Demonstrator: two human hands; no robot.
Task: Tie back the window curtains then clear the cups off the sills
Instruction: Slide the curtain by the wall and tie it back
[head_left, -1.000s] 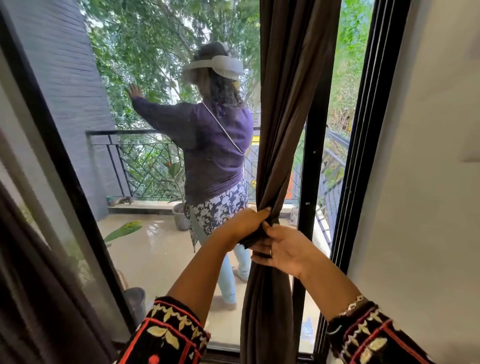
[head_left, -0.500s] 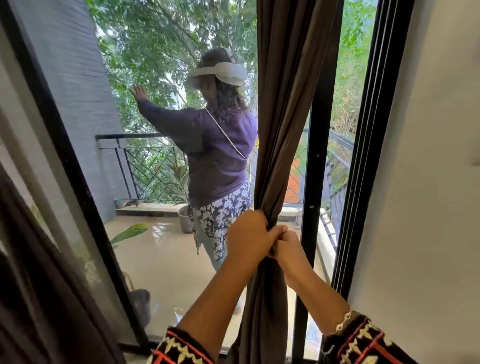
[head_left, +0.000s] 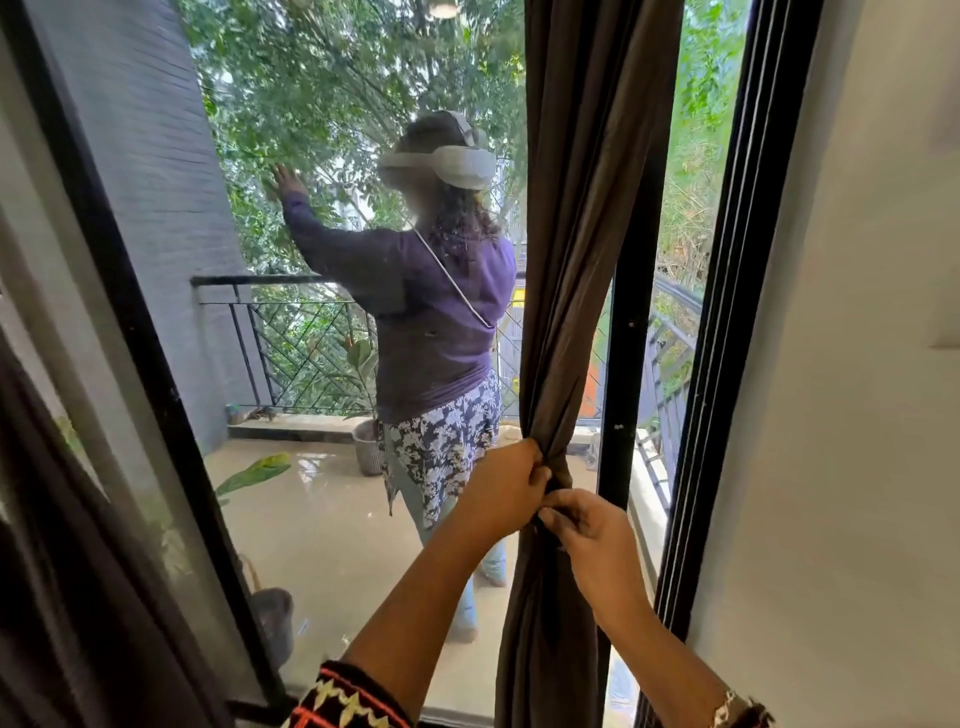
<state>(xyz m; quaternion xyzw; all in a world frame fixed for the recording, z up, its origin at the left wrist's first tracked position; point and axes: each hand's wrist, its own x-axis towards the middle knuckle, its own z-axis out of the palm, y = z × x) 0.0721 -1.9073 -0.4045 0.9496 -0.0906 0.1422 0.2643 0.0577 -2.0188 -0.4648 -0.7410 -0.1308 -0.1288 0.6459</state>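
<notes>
Spotter: What is the left hand doing?

Op: On my feed the left hand (head_left: 506, 488) has its fingers curled tight round the curtain (head_left: 587, 234), squeezing it to a narrow waist.

Spotter: And the right?

Op: The right hand (head_left: 592, 540) sits just below, touching the left. Its fingers are bent in and pinch the same bunch (the cloth hides whatever lies under the fingertips).

Spotter: Where does the curtain hang?

Op: Right of middle and near me, in front of the black frame (head_left: 623, 364). It is brown, soft and matte. It falls in long folds above the grip and as a loose rope below.

Spotter: Anything else?

Op: Far off, through the glass, a person (head_left: 441, 312) in a purple top and white headset (head_left: 457, 163) stands on a glossy floor (head_left: 322, 519). Beside them is a black metal railing (head_left: 291, 332) with a diamond lattice. There is a plain pale wall (head_left: 857, 415) on the right and a second dark curtain (head_left: 52, 571) at near left. My sleeve (head_left: 343, 699) is black with orange and cream zigzags.
</notes>
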